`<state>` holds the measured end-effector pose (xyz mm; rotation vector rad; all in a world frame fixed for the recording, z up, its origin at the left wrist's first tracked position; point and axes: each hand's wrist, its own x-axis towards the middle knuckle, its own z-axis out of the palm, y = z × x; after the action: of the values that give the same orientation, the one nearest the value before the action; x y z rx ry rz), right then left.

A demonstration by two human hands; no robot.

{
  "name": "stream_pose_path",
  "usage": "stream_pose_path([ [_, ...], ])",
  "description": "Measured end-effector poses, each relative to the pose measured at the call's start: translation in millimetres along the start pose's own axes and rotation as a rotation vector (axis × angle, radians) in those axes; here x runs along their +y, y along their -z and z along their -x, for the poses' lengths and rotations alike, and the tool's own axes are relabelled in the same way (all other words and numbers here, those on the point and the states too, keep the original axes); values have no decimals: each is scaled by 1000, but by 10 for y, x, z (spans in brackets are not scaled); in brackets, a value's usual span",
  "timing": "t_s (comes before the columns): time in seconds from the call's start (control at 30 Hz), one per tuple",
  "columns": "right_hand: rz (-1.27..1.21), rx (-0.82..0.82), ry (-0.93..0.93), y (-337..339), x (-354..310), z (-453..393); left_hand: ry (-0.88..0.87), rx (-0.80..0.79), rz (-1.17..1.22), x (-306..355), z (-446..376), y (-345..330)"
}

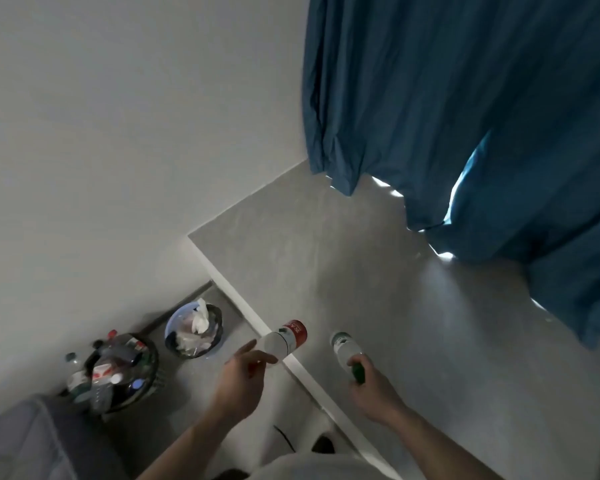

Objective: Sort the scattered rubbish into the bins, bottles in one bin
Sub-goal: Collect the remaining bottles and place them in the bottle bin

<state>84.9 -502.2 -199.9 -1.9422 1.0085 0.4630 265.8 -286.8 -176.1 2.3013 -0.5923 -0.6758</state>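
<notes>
1. Blue curtain hangs at upper right over a raised grey ledge.
2. Dark bin, lower left, is piled with bottles; the lined bin beside it holds paper scraps.
3. Left hand pinches a red-labelled bottle by its neck.
4. Right hand clenches a green-capped bottle over the ledge.

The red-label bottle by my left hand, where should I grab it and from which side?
Grip the clear body of the red-label bottle just below the label, coming from beneath with the left hand. It tilts away, label end up, and its near end sits at the fingertips.
</notes>
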Motion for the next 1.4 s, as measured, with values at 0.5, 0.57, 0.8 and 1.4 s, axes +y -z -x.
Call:
stream_pose_path([
  [0.5, -36, 82, 417, -1466, -2177, 136, 248, 428, 207, -1700, 1156, 1605],
  [0.57, -41, 28, 423, -1655, -2294, 112, 294, 459, 230, -1894, 1255, 1693],
  [0.8, -10, -259, 401, -1920, -2838, -207, 393, 506, 313, -2344, 1047, 1905],
  [1.4, 274, -453, 528, -2374, -4298, -1425, 712, 553, 379, -3069, 195, 2673],
])
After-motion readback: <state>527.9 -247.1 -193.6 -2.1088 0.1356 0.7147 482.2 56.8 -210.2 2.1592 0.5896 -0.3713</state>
